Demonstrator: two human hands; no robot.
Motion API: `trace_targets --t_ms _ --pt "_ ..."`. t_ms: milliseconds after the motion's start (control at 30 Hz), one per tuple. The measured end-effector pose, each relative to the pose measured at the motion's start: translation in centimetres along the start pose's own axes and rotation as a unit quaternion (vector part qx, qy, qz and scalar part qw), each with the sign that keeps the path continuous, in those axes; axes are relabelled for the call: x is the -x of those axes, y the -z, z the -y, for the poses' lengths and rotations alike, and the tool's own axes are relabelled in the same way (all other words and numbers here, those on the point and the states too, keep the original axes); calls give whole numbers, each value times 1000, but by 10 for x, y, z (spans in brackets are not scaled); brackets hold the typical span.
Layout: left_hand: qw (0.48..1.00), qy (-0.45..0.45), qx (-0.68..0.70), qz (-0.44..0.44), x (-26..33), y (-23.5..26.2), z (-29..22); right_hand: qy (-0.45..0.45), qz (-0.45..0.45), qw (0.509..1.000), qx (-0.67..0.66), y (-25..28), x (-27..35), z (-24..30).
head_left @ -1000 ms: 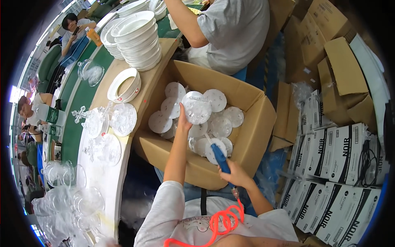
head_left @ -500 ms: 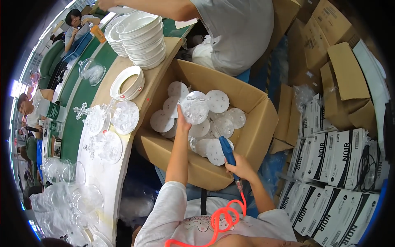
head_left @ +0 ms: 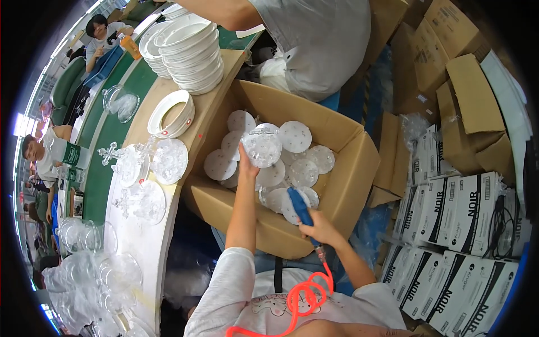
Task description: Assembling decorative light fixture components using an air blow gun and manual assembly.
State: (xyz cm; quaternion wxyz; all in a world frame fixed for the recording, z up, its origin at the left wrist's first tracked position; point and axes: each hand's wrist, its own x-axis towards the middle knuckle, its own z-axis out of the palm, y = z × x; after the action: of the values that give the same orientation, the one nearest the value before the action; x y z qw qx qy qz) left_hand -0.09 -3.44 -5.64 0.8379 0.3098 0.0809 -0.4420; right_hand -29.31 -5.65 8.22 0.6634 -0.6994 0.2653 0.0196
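- My left hand [head_left: 247, 164] grips a clear, round piece [head_left: 263, 148] by its near-left edge; the fingers beneath are mostly hidden by it.
- My right hand [head_left: 320, 228] is closed around a blue handheld tool [head_left: 300, 206], whose front end points up and left toward the round piece; its tip is hard to make out against the pale discs.
- I cannot tell whether a finger of my right hand presses anything on the tool.
- A coiled red hose [head_left: 306, 302] runs from the tool's rear, below my right hand, and leaves past the lower edge.
- Below and around both hands is an open cardboard box [head_left: 343, 178] of pale discs [head_left: 295, 136]; they overlap, so the lower ones are partly covered.
- Left of my left hand, the worktop [head_left: 168, 216] carries more clear pieces [head_left: 169, 161], their outlines blending together.
- Beyond my hands, a co-worker's grey sleeve [head_left: 292, 19] shows; that person's hand is cut off.
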Motion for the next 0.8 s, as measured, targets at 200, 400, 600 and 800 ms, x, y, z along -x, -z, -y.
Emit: trace_targets --t_ms 200,400,600,800 --pt "999 28 7 26 6 -15 1 -35 50 998 -33 -20 3 -1" --pt "1000 2 -2 15 7 -14 -2 11 11 999 -51 -7 5 5" --pt "999 31 -31 -32 15 -26 -1 38 32 998 42 -18 -3 0" --pt "999 -11 -2 36 5 -5 -7 1 14 997 -78 -3 -1 -6"
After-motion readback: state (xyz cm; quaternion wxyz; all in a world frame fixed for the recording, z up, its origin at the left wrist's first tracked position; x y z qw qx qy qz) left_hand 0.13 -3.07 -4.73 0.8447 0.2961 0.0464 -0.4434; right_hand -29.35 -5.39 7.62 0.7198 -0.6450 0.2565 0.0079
